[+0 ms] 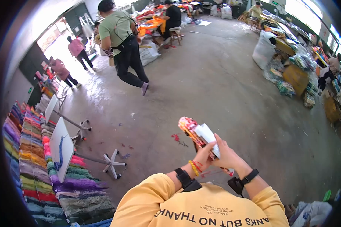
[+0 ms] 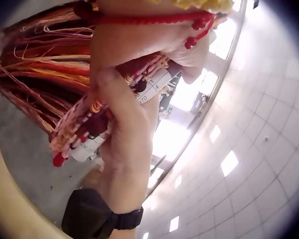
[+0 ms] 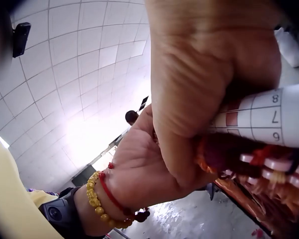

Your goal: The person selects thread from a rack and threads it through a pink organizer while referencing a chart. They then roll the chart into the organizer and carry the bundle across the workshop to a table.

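Note:
In front of my chest, both hands hold a bundle of red, orange and pink threads [image 1: 187, 124] together with a rolled white paper [image 1: 205, 133]. Numbers and grid lines are printed on the roll [image 3: 259, 114]. My left hand [image 1: 204, 156] grips the bundle, a red cord and yellow beads at its wrist. Close beside it my right hand [image 1: 231, 157] curls round the roll and bundle, its thumb [image 2: 122, 99] lying across the threads' looped edge. Loose thread ends [image 2: 50, 59] hang out to one side in the left wrist view. The palms hide the roll's middle.
Skeins of coloured yarn [image 1: 32, 162] lie in rows at left, beside wheeled stands with white boards [image 1: 61, 151]. A person in a green shirt [image 1: 119, 30] walks ahead on the concrete floor [image 1: 201, 75]. Sacks [image 1: 264, 50] and boxes [image 1: 295, 79] are piled at right.

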### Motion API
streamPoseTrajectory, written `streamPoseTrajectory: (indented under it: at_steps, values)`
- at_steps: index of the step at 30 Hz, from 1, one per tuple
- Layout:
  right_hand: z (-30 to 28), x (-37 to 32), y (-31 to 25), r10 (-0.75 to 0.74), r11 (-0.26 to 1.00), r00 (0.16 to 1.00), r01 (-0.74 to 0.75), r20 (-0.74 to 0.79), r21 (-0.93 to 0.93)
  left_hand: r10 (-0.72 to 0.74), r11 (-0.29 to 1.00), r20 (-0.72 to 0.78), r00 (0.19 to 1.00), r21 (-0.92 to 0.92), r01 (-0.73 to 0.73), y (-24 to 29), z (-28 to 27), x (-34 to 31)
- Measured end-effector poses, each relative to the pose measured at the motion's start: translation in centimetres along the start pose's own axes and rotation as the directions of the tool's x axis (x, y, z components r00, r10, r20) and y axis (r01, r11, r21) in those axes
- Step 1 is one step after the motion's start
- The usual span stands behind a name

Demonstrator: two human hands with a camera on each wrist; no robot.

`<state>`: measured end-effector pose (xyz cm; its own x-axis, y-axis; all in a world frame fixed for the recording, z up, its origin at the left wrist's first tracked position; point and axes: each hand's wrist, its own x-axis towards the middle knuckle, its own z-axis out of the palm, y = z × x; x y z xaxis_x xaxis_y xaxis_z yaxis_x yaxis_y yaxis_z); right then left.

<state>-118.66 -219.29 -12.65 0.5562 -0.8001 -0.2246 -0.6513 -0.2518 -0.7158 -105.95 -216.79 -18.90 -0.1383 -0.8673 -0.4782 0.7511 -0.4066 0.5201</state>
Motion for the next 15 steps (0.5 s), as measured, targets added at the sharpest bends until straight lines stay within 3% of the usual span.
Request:
streamPoseTrajectory:
  at_steps: [4, 8, 11, 14, 15]
  values:
    - [-2.7, 2.7, 1.5, -0.008, 0.999, 1.000, 0.007, 0.024, 0.040, -0.045, 0.999, 0.149, 0.988, 0.025, 0.041, 1.7, 1.7, 2.3]
    - [-7.1, 7.5, 3.0, -0.172, 0.973, 0.984, 0.177, -0.044, 0.151, -0.143, 0.988, 0.336, 0.931, 0.099, 0.116, 4.7, 2.3, 8.0]
    - [-12.0, 10.4, 1.3, -0.092, 0.989, 0.996, 0.090, 0.013, 0.115, -0.205, 0.960, 0.448, 0.870, 0.265, 0.089, 10.1, 3.1, 10.6]
    - [-17.7, 12.8, -0.8, -0.044, 0.998, 0.998, 0.043, 0.036, 0.038, -0.257, 0.878, 0.400, 0.880, 0.477, 0.039, 15.5, 0.7, 14.3]
    - [-19.6, 13.5, -1.6, -0.040, 0.999, 0.999, 0.039, 0.031, 0.019, -0.221, 0.833, 0.331, 0.917, 0.553, 0.000, 17.7, -0.1, 15.1]
